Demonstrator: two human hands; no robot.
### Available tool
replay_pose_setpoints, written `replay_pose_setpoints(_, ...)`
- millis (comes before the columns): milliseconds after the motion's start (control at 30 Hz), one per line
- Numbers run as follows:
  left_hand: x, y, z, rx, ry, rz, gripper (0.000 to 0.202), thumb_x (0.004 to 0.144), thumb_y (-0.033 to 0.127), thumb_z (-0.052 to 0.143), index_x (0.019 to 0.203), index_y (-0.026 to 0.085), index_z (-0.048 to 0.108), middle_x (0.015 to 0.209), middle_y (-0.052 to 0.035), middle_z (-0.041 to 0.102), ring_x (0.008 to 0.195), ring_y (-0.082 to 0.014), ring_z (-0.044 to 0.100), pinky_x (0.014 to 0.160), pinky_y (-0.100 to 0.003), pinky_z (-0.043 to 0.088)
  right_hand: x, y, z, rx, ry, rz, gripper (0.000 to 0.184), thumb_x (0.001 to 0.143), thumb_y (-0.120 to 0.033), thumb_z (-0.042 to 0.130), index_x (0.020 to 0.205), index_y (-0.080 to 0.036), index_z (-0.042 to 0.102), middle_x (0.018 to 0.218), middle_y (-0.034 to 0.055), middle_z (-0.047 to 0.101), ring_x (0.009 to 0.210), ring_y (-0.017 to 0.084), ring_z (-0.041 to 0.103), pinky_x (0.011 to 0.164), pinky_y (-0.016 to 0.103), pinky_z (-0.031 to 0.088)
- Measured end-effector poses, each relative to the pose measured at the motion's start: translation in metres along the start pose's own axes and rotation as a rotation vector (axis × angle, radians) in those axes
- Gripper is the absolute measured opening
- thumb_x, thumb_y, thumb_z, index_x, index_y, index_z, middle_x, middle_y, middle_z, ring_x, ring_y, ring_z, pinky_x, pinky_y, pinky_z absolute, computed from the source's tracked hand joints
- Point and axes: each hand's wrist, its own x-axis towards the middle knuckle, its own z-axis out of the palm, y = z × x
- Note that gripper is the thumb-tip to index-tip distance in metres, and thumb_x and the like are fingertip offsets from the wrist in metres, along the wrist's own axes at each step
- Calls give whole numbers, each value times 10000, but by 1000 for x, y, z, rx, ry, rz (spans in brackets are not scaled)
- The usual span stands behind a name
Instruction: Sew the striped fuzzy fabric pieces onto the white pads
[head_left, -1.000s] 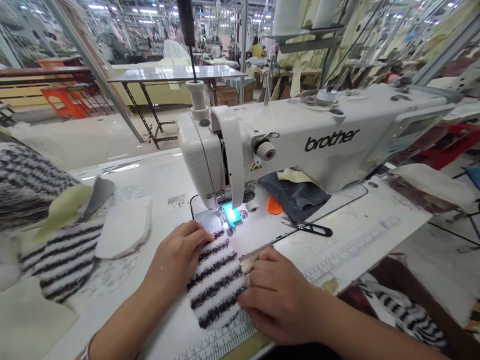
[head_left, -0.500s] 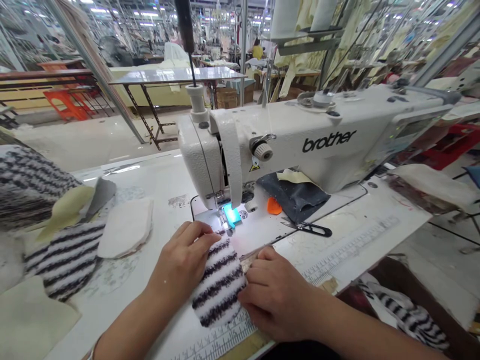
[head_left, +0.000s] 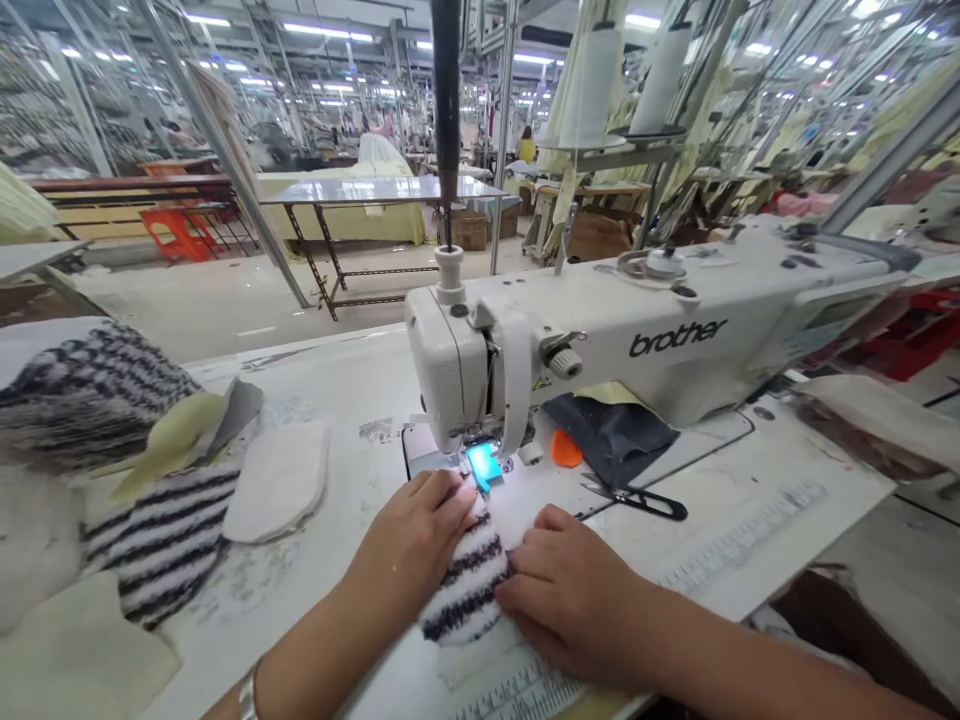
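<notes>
Fingers (head_left: 442, 497) of the left hand (head_left: 405, 548) are together and pressing down, right on the upper part of a black-and-white striped fuzzy fabric piece (head_left: 466, 585). The right hand (head_left: 570, 600) joins in, its fingers (head_left: 534, 553) slightly spread and clamped against the other side, so we've got that piece pinned between both hands on the worktop (head_left: 345, 385)!

From our head view, the top of the piece sits just in front of the presser foot (head_left: 469, 437) of a white Brother sewing machine (head_left: 622, 345), beside a glowing blue light (head_left: 484, 466). Over on the right we're seeing a dark fabric scrap (head_left: 611, 440), an orange piece (head_left: 566, 450) and black thread snips (head_left: 637, 503). On the left lie a striped fabric round (head_left: 161, 540) and a cream padded oval (head_left: 276, 480), and a measuring scale (head_left: 742, 535) runs along the worktop's front.
</notes>
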Motion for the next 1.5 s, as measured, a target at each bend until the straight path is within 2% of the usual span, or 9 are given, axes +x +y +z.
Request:
replay_pose_setpoints(367, 6, -8, 2, -24, -21, -25, 205, 915, 210, 424, 994, 184, 612, 972, -85, 537, 880, -224, 541, 764, -397, 513, 1, 7, 7, 80, 47, 23, 152, 791, -130, 436, 770, -163, 583, 625, 5, 538, 580, 145, 415, 611, 306, 256)
replay_pose_setpoints(567, 7, -10, 5, -42, 0, -15, 222, 921, 233, 416, 998, 200, 622, 965, -75, 532, 887, -212, 532, 758, -363, 507, 2, 7, 9, 91, 50, 53, 187, 829, -149, 421, 767, -165, 597, 610, 3, 540, 566, 137, 425, 609, 304, 255)
replay_pose_setpoints(800, 10, -7, -6, -7, -68, 12, 227, 920, 202, 409, 1003, 177, 618, 1010, -84, 531, 939, -223, 540, 807, -373, 504, 1, 7, 5, 97, 1, 79, 206, 886, -177, 426, 838, -170, 626, 655, 7, 577, 600, 138, 462, 639, 301, 270)
replay_pose_setpoints(933, 2, 4, -10, -50, 18, 111, 221, 918, 205, 411, 956, 174, 626, 981, -84, 575, 873, -217, 548, 756, -384, 510, 0, 5, 1, 83, -33, 77, 201, 883, -174, 428, 856, -168, 628, 661, 9, 584, 599, 138, 469, 645, 302, 269)
replay_pose_setpoints(1067, -5, 9, -7, -74, 9, 213, 218, 913, 189, 411, 928, 169, 627, 884, -76, 601, 801, -205, 550, 709, -362, 506, 0, 5, 0, 47, -89, 59, 153, 853, -173, 455, 854, -182, 608, 666, -1, 593, 600, 140, 470, 653, 311, 266)
replay_pose_setpoints(1333, 9, -17, -1, -84, -43, 158, 240, 937, 240, 382, 908, 199, 617, 939, -61, 588, 845, -203, 527, 749, -347, 472, 26, 33, -1, -40, -135, 6, 100, 803, -189, 510, 746, -184, 592, 655, -5, 596, 600, 136, 486, 630, 309, 258)
replay_pose_setpoints(1500, 15, -33, -9, -106, -109, 107, 192, 926, 241, 425, 932, 229, 617, 946, -46, 577, 872, -198, 528, 768, -326, 451, 41, 39, -7, -41, -162, 90, 111, 827, -180, 530, 762, -180, 621, 683, -3, 606, 558, 117, 464, 567, 280, 229)
